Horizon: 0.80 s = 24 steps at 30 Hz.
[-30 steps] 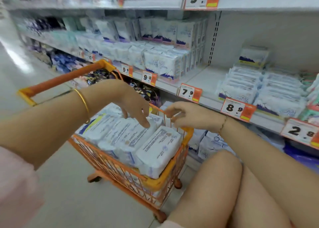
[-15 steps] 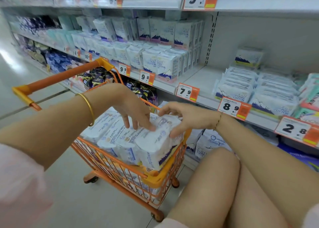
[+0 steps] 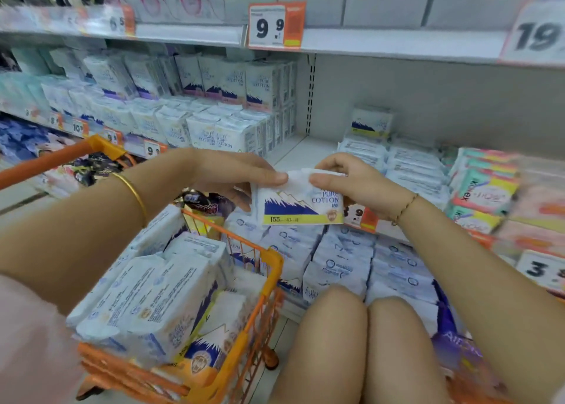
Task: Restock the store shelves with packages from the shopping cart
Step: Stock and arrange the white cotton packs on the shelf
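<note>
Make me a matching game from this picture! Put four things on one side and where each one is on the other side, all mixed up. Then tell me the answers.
Things
1. shopping cart
2. Pure Cotton package
3. 9.9 price tag
4. gold bangle

Places
A. on the left wrist
B. on the upper shelf edge
C. low on the left, loaded with packages
D. pinched between the left hand and the right hand

Pairs: 1-C, 2-D, 3-B, 4-A
</note>
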Available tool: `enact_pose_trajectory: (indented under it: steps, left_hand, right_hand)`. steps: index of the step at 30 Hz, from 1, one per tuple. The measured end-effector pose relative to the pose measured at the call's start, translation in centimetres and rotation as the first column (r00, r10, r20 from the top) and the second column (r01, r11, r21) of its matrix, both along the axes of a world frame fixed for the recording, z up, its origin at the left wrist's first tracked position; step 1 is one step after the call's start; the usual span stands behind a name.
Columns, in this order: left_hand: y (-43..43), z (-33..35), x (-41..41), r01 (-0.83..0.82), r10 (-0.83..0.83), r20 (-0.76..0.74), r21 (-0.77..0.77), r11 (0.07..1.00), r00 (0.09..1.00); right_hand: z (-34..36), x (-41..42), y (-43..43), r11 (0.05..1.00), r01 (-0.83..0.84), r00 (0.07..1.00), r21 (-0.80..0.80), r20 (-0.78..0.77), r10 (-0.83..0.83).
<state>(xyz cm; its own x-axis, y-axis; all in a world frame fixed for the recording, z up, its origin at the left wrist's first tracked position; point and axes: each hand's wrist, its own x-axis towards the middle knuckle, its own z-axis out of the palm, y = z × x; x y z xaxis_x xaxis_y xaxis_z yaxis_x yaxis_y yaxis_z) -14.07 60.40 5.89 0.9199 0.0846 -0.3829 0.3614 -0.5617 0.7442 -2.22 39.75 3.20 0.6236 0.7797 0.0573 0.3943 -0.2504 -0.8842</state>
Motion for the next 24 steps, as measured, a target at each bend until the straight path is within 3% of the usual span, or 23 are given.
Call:
enact_pose_trajectory:
  steps: [3,7,10,13,15,17,20,24]
  left_hand:
    - [-2.3,1.3,3.0,0.047,-0.047,0.053,-0.012,0.999,0.998]
    - [-3.6,2.0,7.1,0.052,-0.054,0.133,0.014,0.999,0.99]
    - [-4.9,2.6,10.2,0.091,-0.111,0.209,0.106,0.99,0.971]
    - [-6.5,2.4,14.0,0.066,-0.103,0.316,0.127,0.99,0.943]
    - [-7.2,1.7,17.1,0.004,-0.044,0.402,0.098,0.995,0.915]
    - [-7.4,0.9,20.4,-0.061,0.017,0.453,0.082,0.995,0.891]
    - [-7.7,-0.2,24.8,-0.07,-0.023,0.424,0.201,0.977,0.906]
    - [-8.1,-1.5,29.5,-0.07,-0.089,0.399,0.365,0.928,0.913]
  right_hand:
    - [0.4,2.3,-1.6,0.992,0.122,0.992,0.019,0.038,-0.122]
    - [1.4,5.0,-4.1,0.982,0.171,0.978,0.085,-0.132,-0.159]
    - [1.8,7.7,-5.2,0.987,0.16,0.985,-0.011,0.07,-0.158]
    - [2.1,10.4,-5.4,0.96,0.28,0.94,-0.025,0.209,-0.268]
    - [2.3,12.6,-5.5,0.912,0.41,0.876,0.0,0.276,-0.395]
    - [2.2,15.1,-5.7,0.819,0.574,0.743,-0.001,0.42,-0.521]
    - [2.1,19.7,-5.9,0.67,0.742,0.546,0.018,0.563,-0.621]
    - [3.2,25.2,-5.0,0.51,0.859,0.434,-0.055,0.606,-0.667]
